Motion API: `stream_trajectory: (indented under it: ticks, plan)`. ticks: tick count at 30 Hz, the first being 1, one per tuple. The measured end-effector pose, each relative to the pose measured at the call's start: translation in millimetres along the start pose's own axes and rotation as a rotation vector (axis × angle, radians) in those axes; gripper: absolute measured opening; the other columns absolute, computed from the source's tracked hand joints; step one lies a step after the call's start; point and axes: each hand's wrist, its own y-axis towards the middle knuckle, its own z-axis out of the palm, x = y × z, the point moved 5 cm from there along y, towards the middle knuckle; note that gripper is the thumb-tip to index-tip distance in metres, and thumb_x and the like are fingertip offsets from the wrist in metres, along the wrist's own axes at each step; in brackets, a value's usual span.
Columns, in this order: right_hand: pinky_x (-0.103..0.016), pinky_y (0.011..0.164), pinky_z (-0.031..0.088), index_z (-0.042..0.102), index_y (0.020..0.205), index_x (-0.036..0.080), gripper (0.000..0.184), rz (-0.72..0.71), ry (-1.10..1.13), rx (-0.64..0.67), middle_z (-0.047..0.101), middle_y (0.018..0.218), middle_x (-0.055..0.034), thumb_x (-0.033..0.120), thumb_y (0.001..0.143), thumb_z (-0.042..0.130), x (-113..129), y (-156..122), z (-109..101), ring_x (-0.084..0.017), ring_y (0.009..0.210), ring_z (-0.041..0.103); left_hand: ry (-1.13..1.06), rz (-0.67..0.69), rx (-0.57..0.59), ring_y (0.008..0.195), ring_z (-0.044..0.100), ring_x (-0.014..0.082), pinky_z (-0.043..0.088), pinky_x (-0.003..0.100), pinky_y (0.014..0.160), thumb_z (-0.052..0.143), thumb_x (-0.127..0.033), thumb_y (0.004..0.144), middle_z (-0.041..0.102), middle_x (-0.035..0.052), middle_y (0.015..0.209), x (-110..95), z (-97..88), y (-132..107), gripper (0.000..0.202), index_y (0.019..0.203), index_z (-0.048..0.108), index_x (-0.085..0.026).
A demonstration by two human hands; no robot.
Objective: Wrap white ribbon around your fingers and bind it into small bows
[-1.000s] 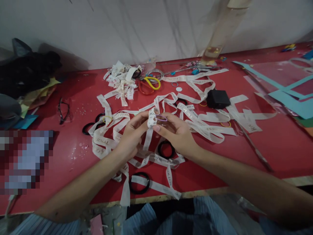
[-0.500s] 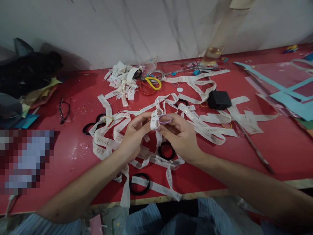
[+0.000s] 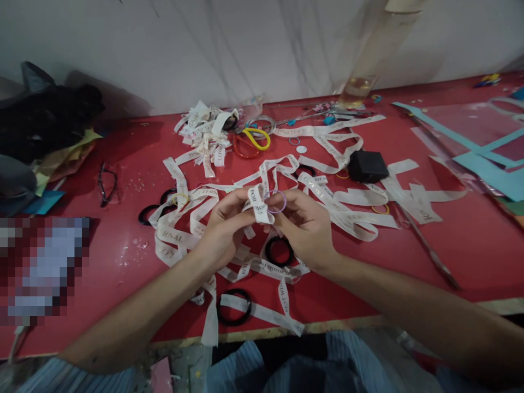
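Head view: my left hand [image 3: 221, 229] pinches looped ribbon [image 3: 259, 207]; right hand [image 3: 310, 228] beside purple ring [image 3: 285, 201], pinch hidden, can't tell. Slack grip might let the loop unfurl.

"FOR" on held ribbon [image 3: 257, 206], "RNAL", "BEST WIS" on loose ribbons [image 3: 284, 297]

Light blue cloth with fine ribs or stripes forms the left sleeve [image 3: 98, 377], which stops around the elbow. A small round spot marks the bare left forearm [image 3: 151, 308] near it. The right forearm [image 3: 401, 292], left hand [image 3: 223, 232] and right hand [image 3: 311, 232] are bare. Near centre, similar blue ribbed clothing [image 3: 237, 365] flanks darker navy fabric [image 3: 305, 376].
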Motion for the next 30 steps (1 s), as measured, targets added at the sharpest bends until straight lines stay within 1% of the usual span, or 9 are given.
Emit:
stream_trajectory:
  ticks: [3, 6, 8, 10, 14, 19, 24, 27, 30]
  plan:
    - [-0.022, 0.054, 0.049, 0.064, 0.091, 0.022, 0.009, 0.028, 0.002, 0.008, 0.065, 0.067, 0.0049, 0.015, 0.086, 0.067, -1.2, -0.4, 0.9, -0.009, 0.056, 0.063, 0.039, 0.017, 0.021, 0.072, 0.063, 0.0107, 0.054, 0.022, 0.067, 0.077, -0.011, 0.07, 0.067, -0.0016, 0.089, 0.9, -2.9, -0.6, 0.017, 0.083, 0.071, -0.02]
    - [-0.022, 0.052, 0.051, 0.062, 0.083, 0.021, 0.016, 0.083, 0.033, 0.014, 0.066, 0.068, 0.0043, 0.016, 0.078, 0.075, -1.5, 0.4, 1.8, -0.01, 0.055, 0.064, 0.116, 0.061, 0.067, 0.066, 0.059, 0.0072, 0.054, 0.022, 0.066, 0.078, -0.013, 0.072, 0.067, -0.0015, 0.101, 1.6, -4.8, -0.3, 0.019, 0.088, 0.072, -0.022]
    - [-0.021, 0.049, 0.05, 0.061, 0.079, 0.021, 0.017, 0.135, 0.082, 0.031, 0.067, 0.065, 0.0042, 0.019, 0.076, 0.078, -1.9, 1.6, 3.2, -0.01, 0.053, 0.063, 0.158, 0.112, 0.078, 0.063, 0.057, 0.0061, 0.054, 0.022, 0.065, 0.079, -0.014, 0.073, 0.066, -0.0025, 0.102, 1.1, -5.5, 0.1, 0.02, 0.09, 0.072, -0.024]
    - [-0.02, 0.049, 0.05, 0.063, 0.079, 0.02, 0.016, 0.193, 0.147, 0.053, 0.067, 0.063, 0.004, 0.022, 0.076, 0.079, -3.2, 2.7, 4.8, -0.008, 0.051, 0.061, 0.19, 0.154, 0.034, 0.067, 0.059, 0.0077, 0.053, 0.022, 0.065, 0.078, -0.017, 0.075, 0.065, -0.003, 0.097, 0.2, -7.6, 0.5, 0.018, 0.089, 0.071, -0.025]
    - [-0.02, 0.047, 0.05, 0.07, 0.086, 0.018, 0.02, 0.301, 0.233, 0.046, 0.069, 0.062, 0.0024, 0.031, 0.074, 0.08, -10.2, 2.9, 4.9, -0.008, 0.047, 0.059, 0.254, 0.186, -0.101, 0.085, 0.061, 0.0115, 0.052, 0.022, 0.078, 0.078, -0.021, 0.077, 0.066, -0.0025, 0.092, -1.5, -13.5, 0.4, 0.014, 0.089, 0.071, -0.025]
    - [-0.018, 0.043, 0.045, 0.076, 0.095, 0.017, 0.027, 0.383, 0.276, 0.077, 0.068, 0.06, 0.0016, 0.032, 0.074, 0.079, -20.7, 0.5, 4.1, -0.006, 0.045, 0.056, 0.317, 0.227, -0.111, 0.093, 0.061, 0.0137, 0.05, 0.023, 0.085, 0.076, -0.022, 0.08, 0.068, -0.0018, 0.095, -3.8, -15.5, -0.6, 0.013, 0.092, 0.071, -0.027]
    - [-0.017, 0.042, 0.044, 0.076, 0.098, 0.016, 0.025, 0.394, 0.294, 0.131, 0.067, 0.06, 0.0021, 0.029, 0.077, 0.076, -22.8, 2.3, 4.7, -0.005, 0.044, 0.054, 0.36, 0.234, -0.126, 0.095, 0.063, 0.0142, 0.051, 0.021, 0.081, 0.076, -0.026, 0.081, 0.07, -0.0011, 0.1, -4.5, -18.1, 1.3, 0.015, 0.096, 0.072, -0.028]
    - [-0.018, 0.046, 0.047, 0.072, 0.098, 0.016, 0.024, 0.367, 0.31, 0.14, 0.069, 0.062, 0.0026, 0.029, 0.078, 0.076, -19.5, 5.1, 5.4, -0.005, 0.046, 0.056, 0.374, 0.235, -0.146, 0.098, 0.064, 0.0149, 0.05, 0.023, 0.089, 0.076, -0.027, 0.081, 0.071, -0.0004, 0.102, -5.0, -19.6, 4.2, 0.017, 0.097, 0.073, -0.026]
    - [-0.018, 0.048, 0.048, 0.067, 0.09, 0.016, 0.019, 0.327, 0.241, 0.135, 0.069, 0.065, 0.0022, 0.031, 0.081, 0.074, -14.7, 7.0, 4.7, -0.006, 0.048, 0.058, 0.37, 0.239, -0.128, 0.1, 0.064, 0.0149, 0.05, 0.024, 0.091, 0.075, -0.024, 0.081, 0.072, 0.0001, 0.104, -4.5, -19.9, 7.2, 0.021, 0.102, 0.073, -0.026]
